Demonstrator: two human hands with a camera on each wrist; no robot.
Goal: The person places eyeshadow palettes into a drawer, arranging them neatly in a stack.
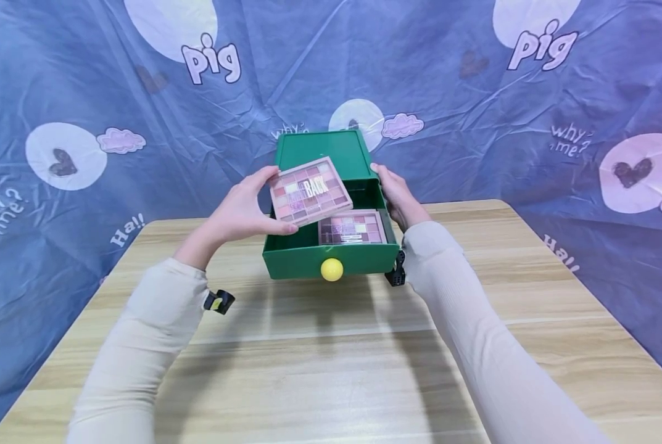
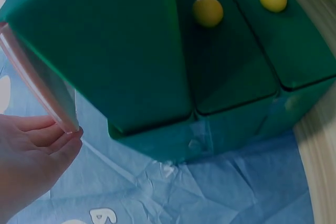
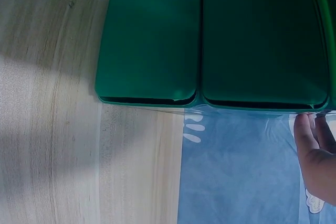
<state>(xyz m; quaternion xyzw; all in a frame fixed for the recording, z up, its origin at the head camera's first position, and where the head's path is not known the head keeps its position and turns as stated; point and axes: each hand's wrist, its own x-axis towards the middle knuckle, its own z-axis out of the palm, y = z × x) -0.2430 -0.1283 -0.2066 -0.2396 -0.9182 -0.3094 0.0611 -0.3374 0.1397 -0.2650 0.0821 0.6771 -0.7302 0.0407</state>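
Observation:
In the head view my left hand (image 1: 243,208) pinches a flat eyeshadow palette (image 1: 311,192) by its left side, thumb at the lower corner. The palette is tilted above the pulled-out top drawer (image 1: 294,262) of a green drawer cabinet (image 1: 326,153). A second eyeshadow palette (image 1: 351,228) lies inside that drawer on the right. My right hand (image 1: 397,194) rests against the cabinet's right side near its top edge. In the right wrist view, the right hand's fingers (image 3: 306,136) touch the cabinet's side, partly cut off by the frame.
A yellow round knob (image 1: 332,269) is on the open drawer's front. Below, two closed drawers carry yellow knobs (image 2: 208,11). The cabinet stands on a wood-grain table (image 1: 319,370), and a blue printed cloth (image 1: 286,68) hangs behind it.

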